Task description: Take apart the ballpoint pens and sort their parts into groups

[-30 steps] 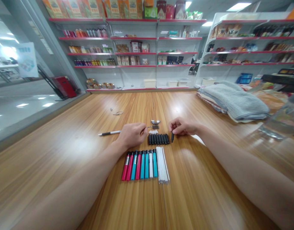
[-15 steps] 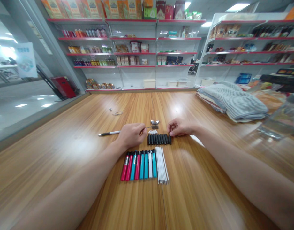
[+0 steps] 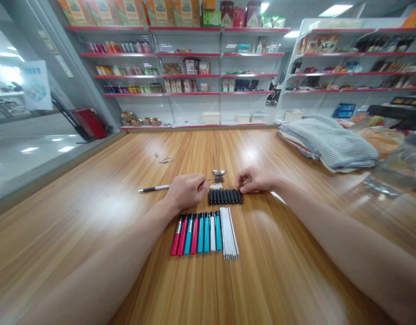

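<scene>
Your left hand [image 3: 185,192] grasped a black-and-white pen [image 3: 155,187]; your right hand [image 3: 257,180] curled beside the black pen barrels [image 3: 225,196], its grip unclear.

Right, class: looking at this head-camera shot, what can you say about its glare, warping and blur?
In the head view, ceiling lights leave white glare on the table and the shiny floor; the shelves bow with wide-angle warping; the table's near part smears into soft streaks.
</scene>
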Tool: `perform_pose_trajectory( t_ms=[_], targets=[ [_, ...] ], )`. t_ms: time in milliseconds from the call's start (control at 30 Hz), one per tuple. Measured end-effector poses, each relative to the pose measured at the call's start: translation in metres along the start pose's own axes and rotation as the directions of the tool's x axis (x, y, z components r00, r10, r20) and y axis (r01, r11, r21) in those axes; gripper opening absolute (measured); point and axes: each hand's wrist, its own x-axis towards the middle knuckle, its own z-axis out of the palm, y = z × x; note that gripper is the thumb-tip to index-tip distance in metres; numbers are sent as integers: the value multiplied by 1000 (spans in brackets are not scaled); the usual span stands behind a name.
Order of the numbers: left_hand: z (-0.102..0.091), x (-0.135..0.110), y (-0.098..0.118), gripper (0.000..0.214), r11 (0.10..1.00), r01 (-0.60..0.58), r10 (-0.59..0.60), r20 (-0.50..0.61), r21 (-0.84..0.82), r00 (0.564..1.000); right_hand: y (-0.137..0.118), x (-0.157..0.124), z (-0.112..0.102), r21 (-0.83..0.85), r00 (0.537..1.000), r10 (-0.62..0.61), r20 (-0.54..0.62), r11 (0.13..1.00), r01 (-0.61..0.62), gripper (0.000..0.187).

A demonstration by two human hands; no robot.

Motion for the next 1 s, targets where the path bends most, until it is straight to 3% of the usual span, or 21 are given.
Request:
perform_pose_trajectory(
  t_ms=[667,767,833,900,1000],
  targets=[
    [1,-1,1,28,1000,-11,11,-2,-1,1000,1,0,3,-50,999,-11,-36,999,9,33],
    [0,0,2,29,1000,-23,23,-9,-4,1000,4,3,5,-45,994,-57,-97,998,52,32],
    [-1,0,3,28,999,-36,36,-15,-8,999,4,8,12,-96,957,-164,-241,985,144,29],
    [-2,0,4,27,999,-48,48,-17,-12,999,2,14,23,-201,874,-294,-387,952,231,28],
    [-3,1,6,26,998,-64,63,-20,-18,998,-6,20,44,-327,805,-398,-439,906,269,32]
  ],
)
